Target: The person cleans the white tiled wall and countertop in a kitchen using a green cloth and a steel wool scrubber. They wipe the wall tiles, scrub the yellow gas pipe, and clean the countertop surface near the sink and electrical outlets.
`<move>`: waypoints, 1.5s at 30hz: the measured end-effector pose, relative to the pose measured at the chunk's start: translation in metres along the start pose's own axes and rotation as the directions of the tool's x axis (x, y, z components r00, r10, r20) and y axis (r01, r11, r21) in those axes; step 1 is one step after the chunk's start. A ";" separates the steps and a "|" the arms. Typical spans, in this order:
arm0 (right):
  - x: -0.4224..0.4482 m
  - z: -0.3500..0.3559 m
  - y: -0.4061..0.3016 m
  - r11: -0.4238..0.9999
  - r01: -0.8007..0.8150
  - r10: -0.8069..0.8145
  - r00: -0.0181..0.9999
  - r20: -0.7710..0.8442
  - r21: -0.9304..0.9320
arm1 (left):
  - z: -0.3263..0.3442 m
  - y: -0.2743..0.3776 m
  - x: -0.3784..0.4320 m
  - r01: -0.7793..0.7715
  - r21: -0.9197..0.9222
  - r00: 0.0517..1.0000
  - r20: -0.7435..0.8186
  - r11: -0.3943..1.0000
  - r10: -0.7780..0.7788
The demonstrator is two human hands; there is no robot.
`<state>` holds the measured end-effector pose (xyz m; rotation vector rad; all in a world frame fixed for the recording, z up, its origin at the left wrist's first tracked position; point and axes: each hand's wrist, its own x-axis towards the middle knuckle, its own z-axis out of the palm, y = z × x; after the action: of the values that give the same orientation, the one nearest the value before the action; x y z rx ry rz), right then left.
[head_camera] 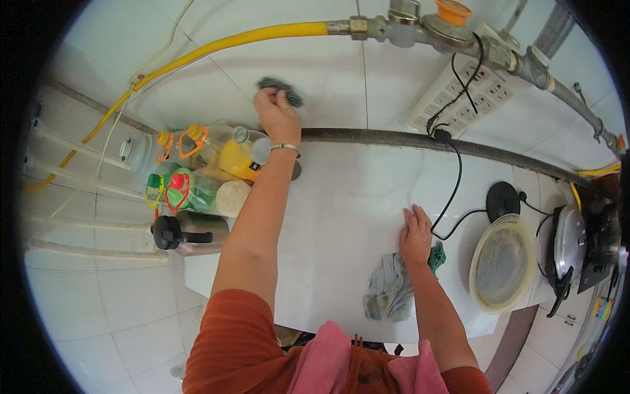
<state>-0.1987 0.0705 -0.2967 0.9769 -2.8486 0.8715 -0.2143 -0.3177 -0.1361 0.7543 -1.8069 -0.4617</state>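
Note:
My left hand [278, 112] grips a dark grey scouring pad or cloth [281, 90] against the white wall tiles [320, 79], above the dark strip at the back of the counter. The pad is blurred. My right hand [416, 237] rests with fingers apart on the white countertop [334, 221]. Beside its wrist lie a crumpled grey cloth [389, 290] and a green cloth or pad [436, 256], partly hidden by the wrist.
Plastic bottles [197, 189] and a steel vacuum jug [192, 233] stand left. A round plastic basin [503, 263] and a pressure cooker [571, 241] are right. A power strip [460, 98] with a black cord, and a yellow gas hose [256, 35], run along the wall.

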 end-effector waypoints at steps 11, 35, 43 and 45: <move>0.003 -0.006 -0.005 1.000 -0.012 0.013 0.999 0.035 -0.006 | 0.030 -0.016 0.030 0.511 -0.171 0.760 -0.367 0.843 -0.535; 0.005 0.000 -0.007 0.999 0.035 -0.034 0.999 0.008 -0.025 | 0.065 -0.057 0.039 0.473 -0.750 0.372 -0.307 0.463 -0.876; 0.006 -0.002 -0.007 0.999 0.029 -0.028 0.999 0.028 -0.027 | 0.014 -0.024 0.102 0.498 -0.678 0.411 -0.365 0.541 -0.836; 0.004 0.001 -0.005 0.999 0.030 -0.030 0.999 0.029 -0.027 | 0.028 -0.014 0.076 0.630 -0.273 0.554 -0.498 0.727 -0.667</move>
<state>-0.1992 0.0648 -0.2943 1.0348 -2.8535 0.8197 -0.2538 -0.3813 -0.1026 1.3685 -0.8858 -0.6806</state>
